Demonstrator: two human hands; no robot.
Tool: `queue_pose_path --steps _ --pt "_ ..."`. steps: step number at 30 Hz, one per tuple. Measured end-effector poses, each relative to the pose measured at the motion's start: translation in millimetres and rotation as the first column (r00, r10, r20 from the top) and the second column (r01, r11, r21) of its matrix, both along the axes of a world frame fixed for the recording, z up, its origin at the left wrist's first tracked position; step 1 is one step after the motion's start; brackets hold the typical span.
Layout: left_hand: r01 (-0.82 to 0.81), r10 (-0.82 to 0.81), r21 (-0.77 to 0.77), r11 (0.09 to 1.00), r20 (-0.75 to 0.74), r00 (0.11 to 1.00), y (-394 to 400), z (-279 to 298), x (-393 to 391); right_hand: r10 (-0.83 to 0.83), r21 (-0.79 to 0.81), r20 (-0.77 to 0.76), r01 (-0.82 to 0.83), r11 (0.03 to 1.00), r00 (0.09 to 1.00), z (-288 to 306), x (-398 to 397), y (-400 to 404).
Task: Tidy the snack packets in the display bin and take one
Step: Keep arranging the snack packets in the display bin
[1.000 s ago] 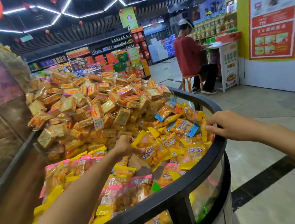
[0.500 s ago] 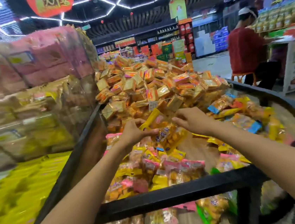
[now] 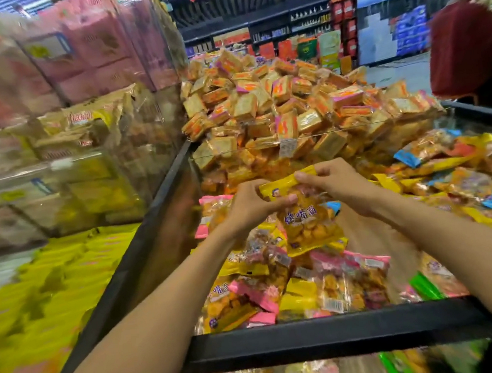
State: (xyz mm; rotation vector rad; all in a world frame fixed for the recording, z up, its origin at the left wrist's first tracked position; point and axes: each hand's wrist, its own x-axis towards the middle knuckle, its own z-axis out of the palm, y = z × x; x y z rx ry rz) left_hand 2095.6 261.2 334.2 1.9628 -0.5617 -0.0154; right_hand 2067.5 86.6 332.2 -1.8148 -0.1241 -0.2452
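Over the bin [image 3: 332, 334] of snack packets [image 3: 283, 286], our left hand [image 3: 250, 205] pinches the left end of a yellow packet [image 3: 306, 219] at its top seal, the packet hangs upright above the heap, and our right hand [image 3: 334, 182] pinches the seal's right end.

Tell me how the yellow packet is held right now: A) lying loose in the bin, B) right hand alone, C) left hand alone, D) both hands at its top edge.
D: the left hand and right hand both pinch the top edge of the yellow packet, which hangs above the display bin.
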Motion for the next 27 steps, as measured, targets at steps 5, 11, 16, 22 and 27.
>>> queue_pose_path --steps 5,11,16,22,27 --pt "-0.011 0.005 -0.115 0.993 -0.052 0.999 0.7 1.9 4.0 -0.011 0.109 -0.009 0.012 0.994 1.0 2.7 -0.5 -1.2" --pt "-0.075 0.065 -0.202 0.977 -0.056 0.996 1.2 3.9 4.2 -0.02 0.127 -0.029 0.023 0.992 0.999 3.0 -0.5 1.7" --pt "-0.141 0.141 -0.23 0.963 -0.016 0.99 1.2 5.7 5.8 0.049 0.154 -0.073 -0.037 0.987 0.996 4.4 -0.5 2.1" --pt "-0.27 0.27 -0.366 0.891 -0.052 0.961 11.1 13.9 13.0 0.31 -0.041 -0.339 -0.342 0.939 0.889 -6.5 -0.4 1.6" --pt "-0.271 0.276 -0.348 0.897 -0.038 0.96 11.0 12.4 17.0 0.309 -0.018 -0.271 -0.326 0.945 0.912 -7.1 -0.5 -0.3"
